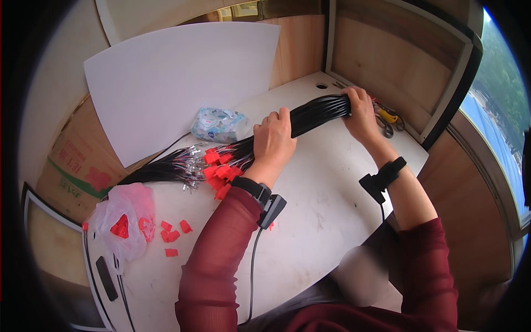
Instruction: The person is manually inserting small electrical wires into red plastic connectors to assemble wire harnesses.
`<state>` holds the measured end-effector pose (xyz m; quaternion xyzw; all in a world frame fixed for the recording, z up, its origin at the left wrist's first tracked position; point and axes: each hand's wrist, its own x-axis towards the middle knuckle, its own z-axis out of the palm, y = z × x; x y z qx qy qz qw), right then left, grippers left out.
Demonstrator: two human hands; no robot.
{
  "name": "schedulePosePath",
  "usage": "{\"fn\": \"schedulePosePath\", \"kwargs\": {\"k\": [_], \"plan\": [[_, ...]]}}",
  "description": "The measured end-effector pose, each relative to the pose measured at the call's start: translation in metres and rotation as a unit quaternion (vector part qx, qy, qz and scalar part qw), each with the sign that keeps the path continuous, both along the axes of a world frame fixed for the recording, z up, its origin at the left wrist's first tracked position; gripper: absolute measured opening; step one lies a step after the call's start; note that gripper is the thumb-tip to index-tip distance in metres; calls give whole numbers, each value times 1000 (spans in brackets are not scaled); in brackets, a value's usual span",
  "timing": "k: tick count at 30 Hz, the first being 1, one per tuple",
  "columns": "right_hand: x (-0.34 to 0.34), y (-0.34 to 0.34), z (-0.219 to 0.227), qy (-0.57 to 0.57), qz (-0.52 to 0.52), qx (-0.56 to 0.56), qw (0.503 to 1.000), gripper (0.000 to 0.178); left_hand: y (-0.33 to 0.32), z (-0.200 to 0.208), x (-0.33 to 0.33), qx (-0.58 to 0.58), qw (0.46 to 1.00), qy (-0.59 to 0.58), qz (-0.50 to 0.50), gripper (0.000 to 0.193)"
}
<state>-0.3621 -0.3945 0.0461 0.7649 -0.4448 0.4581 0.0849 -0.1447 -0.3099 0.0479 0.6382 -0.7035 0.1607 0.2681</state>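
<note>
A thick bundle of black cables (318, 112) stretches across the table between my two hands. My left hand (273, 138) is wrapped round it near the end with the red connectors (221, 171). Farther right, my right hand (362, 113) grips the bundle close to its other visible end. Thin coloured wires run from the black sheaths into the red connectors, just left of my left hand. Beside them lies a second bundle of black cables (157, 171), its bare ends tipped with small silver terminals (193, 163). Neither hand touches that one.
A plastic bag (124, 221) holding red connectors stands at the left, with several loose red connectors (171, 235) beside it. Behind my left hand lies a blue-white soft pack (219, 125). Yellow-handled scissors (387, 117) lie at the back right. A white board (188, 77) leans behind.
</note>
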Motion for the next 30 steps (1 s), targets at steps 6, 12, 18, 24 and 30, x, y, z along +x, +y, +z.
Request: {"fn": "schedulePosePath", "kwargs": {"k": [6,12,18,24,30], "plan": [[24,17,-27,61,31,103,992,64,-26,-25,-2,73,997,18,17,45],[66,68,-7,41,118,237,963,59,-12,-35,19,140,986,92,-2,49],[80,46,-34,130,131,324,928,75,92,-7,32,224,967,-18,-124,40],[112,33,-29,175,78,328,925,79,156,-31,55,151,958,-42,-239,30],[124,20,-27,153,71,355,920,80,147,-33,75,131,968,-70,-200,31]]}}
